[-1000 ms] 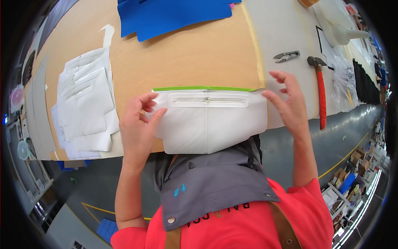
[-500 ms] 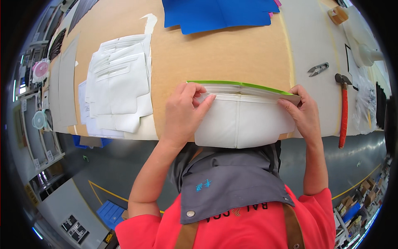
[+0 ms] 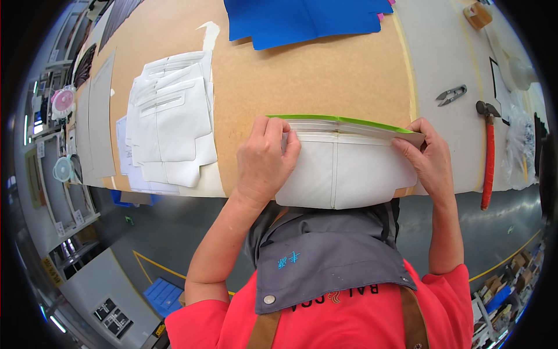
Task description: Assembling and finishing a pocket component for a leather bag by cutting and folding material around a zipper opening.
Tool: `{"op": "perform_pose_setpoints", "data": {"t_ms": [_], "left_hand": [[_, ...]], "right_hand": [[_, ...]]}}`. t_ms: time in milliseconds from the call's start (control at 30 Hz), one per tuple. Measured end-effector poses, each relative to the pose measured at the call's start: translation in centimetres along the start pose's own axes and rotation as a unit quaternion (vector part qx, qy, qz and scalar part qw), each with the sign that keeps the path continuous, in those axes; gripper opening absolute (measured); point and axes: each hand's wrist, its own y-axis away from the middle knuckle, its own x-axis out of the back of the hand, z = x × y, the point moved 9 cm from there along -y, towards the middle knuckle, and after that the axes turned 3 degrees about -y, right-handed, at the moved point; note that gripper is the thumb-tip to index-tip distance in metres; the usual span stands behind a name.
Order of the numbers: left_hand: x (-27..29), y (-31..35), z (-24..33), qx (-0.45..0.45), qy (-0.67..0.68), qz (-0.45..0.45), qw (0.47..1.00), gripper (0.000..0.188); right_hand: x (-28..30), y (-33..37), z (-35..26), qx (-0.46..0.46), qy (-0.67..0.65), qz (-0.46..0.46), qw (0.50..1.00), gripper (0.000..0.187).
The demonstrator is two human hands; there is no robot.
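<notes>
At the table's near edge lies a white leather wallet panel (image 3: 354,171) with card slots, a seam down its middle and a bright green strip (image 3: 343,121) along its far edge. My left hand (image 3: 266,158) pinches its far left corner, thumb against the bent fingers. Its far right corner sits between the thumb and fingers of my right hand (image 3: 433,158). The panel's near edge reaches over the table edge by my apron.
Left of my hands is a stack of white slotted panels (image 3: 174,125) on paper. A blue sheet (image 3: 308,20) lies at the far side. To the right are thread snips (image 3: 452,95), a red-handled hammer (image 3: 488,157) and clear plastic wrapping (image 3: 520,142).
My left thumb has drawn up and in toward the fingers at the panel's left corner. The right hand keeps its hold. The whole view has shifted slightly.
</notes>
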Motion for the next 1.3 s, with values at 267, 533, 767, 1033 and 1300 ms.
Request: {"op": "perform_pose_setpoints", "data": {"t_ms": [267,533,767,1033,1300], "left_hand": [[0.0,0.5,0.3,-0.013,-0.024,0.007,1.000,0.006],[0.2,0.2,-2.1,0.083,0.123,-0.037,0.988,0.012],[3.9,-1.2,-2.9,0.088,0.021,0.021,0.996,0.051],[0.4,0.0,-4.1,0.039,0.061,-0.027,0.997,0.043],[-3.4,1.7,-5.5,0.316,0.499,-0.221,0.776,0.038]], "right_hand": [[0.1,0.3,-0.1,0.002,0.012,-0.005,1.000,0.022],[1.6,0.2,-2.3,0.091,0.098,0.098,0.986,0.025],[-4.2,-0.1,-8.9,0.289,0.090,-0.011,0.953,0.039],[-10.8,-1.6,-11.2,0.388,0.132,-0.091,0.908,0.048],[-14.8,-4.9,-9.1,0.194,0.048,-0.343,0.918,0.030]]}}
